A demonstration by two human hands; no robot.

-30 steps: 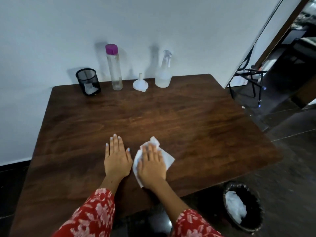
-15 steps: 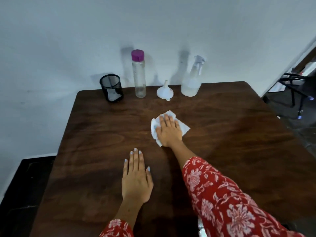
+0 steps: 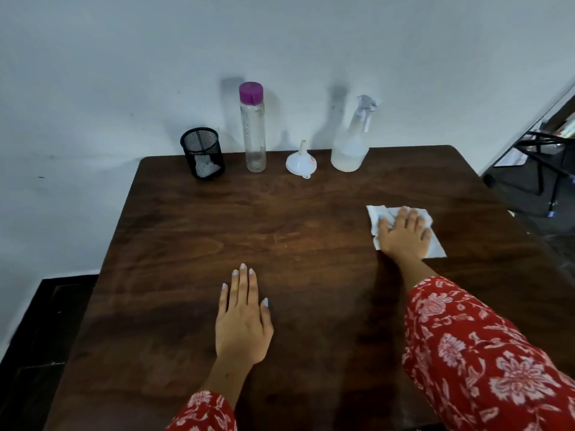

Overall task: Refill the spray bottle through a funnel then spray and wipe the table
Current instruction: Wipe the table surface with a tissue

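My right hand (image 3: 403,236) presses flat, fingers straight, on a white paper tissue (image 3: 435,247) at the right side of the dark wooden table (image 3: 280,237). My left hand (image 3: 242,318) rests flat on the table near its front middle. Along the back edge stand a clear spray bottle (image 3: 350,141) with liquid in its base, a white funnel (image 3: 301,161) lying mouth down, and a tall clear bottle (image 3: 253,129) with a purple cap.
A black mesh cup (image 3: 203,153) with a white scrap inside stands at the back left. A white wall rises behind the table. At the far right, past the table's edge, a black metal frame (image 3: 543,169) stands on the dark floor.
My right hand has slid the tissue from the table's back middle out to the right side. The left hand has stayed flat in place.
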